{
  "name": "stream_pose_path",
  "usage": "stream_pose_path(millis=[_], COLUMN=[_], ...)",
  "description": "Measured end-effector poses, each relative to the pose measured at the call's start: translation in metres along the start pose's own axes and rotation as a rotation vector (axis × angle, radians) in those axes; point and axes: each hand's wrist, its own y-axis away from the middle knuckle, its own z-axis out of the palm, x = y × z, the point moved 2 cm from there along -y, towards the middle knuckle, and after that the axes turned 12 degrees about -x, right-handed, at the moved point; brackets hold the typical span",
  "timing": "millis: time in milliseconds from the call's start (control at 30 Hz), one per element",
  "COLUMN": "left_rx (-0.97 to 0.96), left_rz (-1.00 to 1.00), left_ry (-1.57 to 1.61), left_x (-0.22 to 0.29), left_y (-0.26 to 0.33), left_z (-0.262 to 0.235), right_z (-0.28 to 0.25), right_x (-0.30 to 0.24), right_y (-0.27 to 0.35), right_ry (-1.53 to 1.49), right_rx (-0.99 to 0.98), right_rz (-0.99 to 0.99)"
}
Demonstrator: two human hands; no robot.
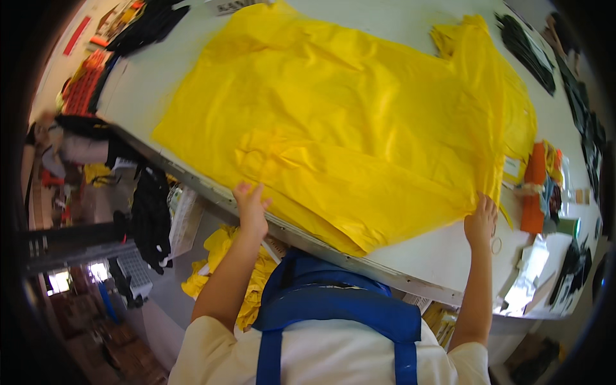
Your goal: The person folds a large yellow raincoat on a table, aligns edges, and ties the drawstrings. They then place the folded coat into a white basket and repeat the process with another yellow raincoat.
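A large yellow jacket (359,109) of smooth, thin material lies spread across the white table, with wrinkles over its body. One sleeve is folded along its near side, and its gathered cuff (256,154) lies just beyond my left hand (252,210). That hand is at the table's near edge, its fingers apart beside the sleeve. Over at the jacket's near right corner, my right hand (480,222) has its fingers closed on the cloth edge. The jacket's bunched collar end (475,48) is at the right; what lies beneath the folds is hidden.
An orange box (534,192) with small items stands right of the jacket, near a clear plastic packet (529,273). Black bundles (526,51) lie along the far right. Below the table's left edge are yellow cloth pieces (218,250). Another person (77,147) is at far left.
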Motion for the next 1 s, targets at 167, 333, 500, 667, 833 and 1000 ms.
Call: stream_pose_path(millis=[167, 333, 500, 667, 833, 1000], left_rx=[-0.069, -0.549, -0.884, -0.916, -1.101, -1.458], left_rz=[-0.004, 0.088, -0.053, 0.135, 0.718, 1.23], left_ry=[-0.304, -0.168, 0.031, 0.196, -0.021, -0.422], left_x=[0.047, 0.112, 0.158, 0.16, 0.109, 0.122], left_y=[-0.097, -0.081, -0.054, -0.042, -0.025, 0.077], left_z=[-0.032, 0.016, 0.045, 0.039, 0.011, 0.04], right_z=[0.007, 0.0, -0.014, -0.052, -0.056, -0.032], right_x=[-0.165, -0.331, -0.385, -0.373, -0.353, -0.307], right_y=[0.027, 0.017, -0.001, 0.027, 0.051, 0.062], right_ry=[-0.609, -1.371, -2.155, -1.553, -1.839, -2.514], right_rx=[-0.035, -0.626, -0.782, -0.36, -0.363, -0.483], right_rz=[-0.418, -0.357, -0.044, -0.395, -0.482, 0.186])
